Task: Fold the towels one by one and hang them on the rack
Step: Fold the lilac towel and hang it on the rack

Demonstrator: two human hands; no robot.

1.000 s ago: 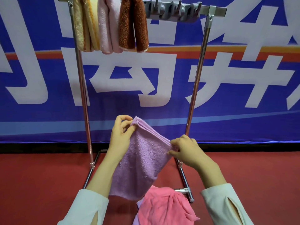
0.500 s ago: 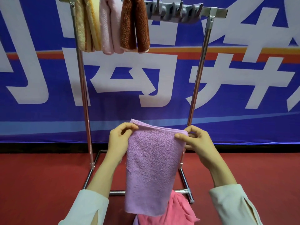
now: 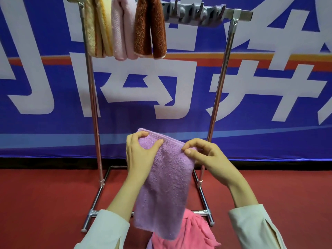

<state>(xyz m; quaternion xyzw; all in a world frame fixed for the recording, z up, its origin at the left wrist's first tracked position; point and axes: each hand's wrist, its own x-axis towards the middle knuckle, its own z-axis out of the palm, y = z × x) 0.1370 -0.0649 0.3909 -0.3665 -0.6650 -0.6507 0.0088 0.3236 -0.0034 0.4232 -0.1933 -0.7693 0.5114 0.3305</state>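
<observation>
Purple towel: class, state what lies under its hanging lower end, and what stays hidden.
Under the purple towel, a crumpled pink towel shows, with a sliver of lilac cloth beside it. The rest of the pile is covered.

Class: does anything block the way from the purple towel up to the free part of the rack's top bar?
Nothing visible does. The purple towel hangs below open space; the top bar right of the brown towel carries only empty hooks.

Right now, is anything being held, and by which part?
Yes: the folded purple towel, by its top edge. The left hand pinches the left corner, the right hand the right corner; the rest hangs free.
</observation>
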